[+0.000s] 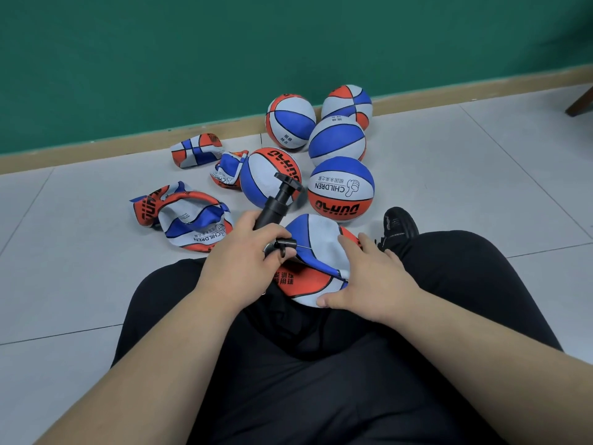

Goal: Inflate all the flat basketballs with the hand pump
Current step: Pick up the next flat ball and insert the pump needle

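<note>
Fingers, left: my left hand point(247, 252) has its fingers point(269, 234) clenched round the lower barrel of the hand pump point(276, 202).
Fingers, right: my right hand point(372, 281) lies flat and grasps nothing. It only presses down, straight and spread.
Task's thing: the flat ball point(321, 252) sits on my lap, directly under the right fingers and just right of the left fingertips.
Needle: a thin needle point(305, 247) runs from the pump's foot past the left fingertips toward the ball. It looks to reach the skin, but it is too fine for me to say whether it sits in the valve.
Step in hand: by my reading, seating the needle, with pumping not yet begun.
Next move: the needle needs to go in straight while the right fingers keep the skin still. Then that hand must go to the T-handle point(287, 181), up beyond the left fingers.
Progress: five round balls point(341, 184) lie beyond both sets of fingers. Three crumpled balls point(189, 216), out past the left fingers, look still to be done.
In the way: the nearest round ball point(266, 170) sits right behind the T-handle and may crowd the stroke. A black shoe point(399, 224) rests just past the right fingertips.
</note>
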